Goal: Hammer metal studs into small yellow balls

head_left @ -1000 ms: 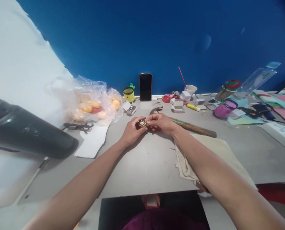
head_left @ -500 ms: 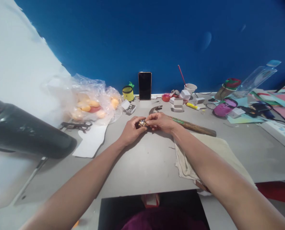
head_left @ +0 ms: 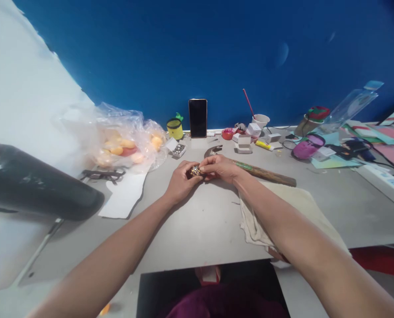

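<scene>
The left hand [head_left: 180, 182] curls around a small patterned ball [head_left: 196, 170], with the thumb on the near side and the fingers on the far side, so it is pinching this ball. The ball lies at the right end of the left hand, directly between the two hands. It looks round, so I can give it no long axis. The right hand [head_left: 221, 168] is just to the right of the ball and touches its right side; whether the fingertips pinch the ball, pinch some tiny piece, or only press, I cannot tell. Both hands are equally near, but the left one surrounds more of the ball.

Now the containers. Beyond the left hand and well to its left, a clear plastic bag [head_left: 117, 117] holds yellow and orange rounded things [head_left: 126, 144]. Just beyond the left hand, a small white box [head_left: 179, 155] is open and contains small shiny pieces. Behind this box is a yellow container [head_left: 175, 131]; its inside I cannot see. Beyond the right hand and to its right is an open white carton [head_left: 244, 150]. Farther behind it, a white cup [head_left: 261, 122] has a red stick [head_left: 248, 102] leaning in it.
</scene>
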Available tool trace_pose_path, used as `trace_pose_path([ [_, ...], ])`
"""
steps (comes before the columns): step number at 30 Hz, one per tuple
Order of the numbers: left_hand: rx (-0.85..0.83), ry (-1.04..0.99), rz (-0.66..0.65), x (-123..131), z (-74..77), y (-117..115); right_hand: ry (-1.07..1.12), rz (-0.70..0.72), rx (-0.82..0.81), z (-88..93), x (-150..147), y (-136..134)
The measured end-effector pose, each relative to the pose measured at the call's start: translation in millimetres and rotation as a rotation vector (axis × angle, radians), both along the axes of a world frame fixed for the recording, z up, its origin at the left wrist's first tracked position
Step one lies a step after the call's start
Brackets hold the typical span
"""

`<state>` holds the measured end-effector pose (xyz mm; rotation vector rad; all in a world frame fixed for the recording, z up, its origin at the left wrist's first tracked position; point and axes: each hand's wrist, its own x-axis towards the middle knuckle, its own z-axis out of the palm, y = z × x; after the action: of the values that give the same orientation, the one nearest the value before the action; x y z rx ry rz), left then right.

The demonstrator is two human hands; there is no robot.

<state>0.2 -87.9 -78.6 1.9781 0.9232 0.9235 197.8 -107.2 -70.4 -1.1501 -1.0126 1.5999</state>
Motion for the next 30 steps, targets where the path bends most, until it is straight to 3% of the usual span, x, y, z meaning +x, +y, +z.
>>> trace_pose_path([
  [17, -0.011, -0.029, 0.042, 1.4, 1.1, -1.5, -0.036, -0.013, 0.013, 2.9, -4.8, 0.3],
  [27, -0.089, -0.084, 0.068, 0.7, -1.0, 0.3, -0.115, -0.031, 0.057, 3.2, -8.2, -0.9],
  [30, -0.201, -0.168, 0.05, 0.9, -2.7, 1.3, -0.086, -0.018, 0.07, 2.5, -5.4, -1.6],
])
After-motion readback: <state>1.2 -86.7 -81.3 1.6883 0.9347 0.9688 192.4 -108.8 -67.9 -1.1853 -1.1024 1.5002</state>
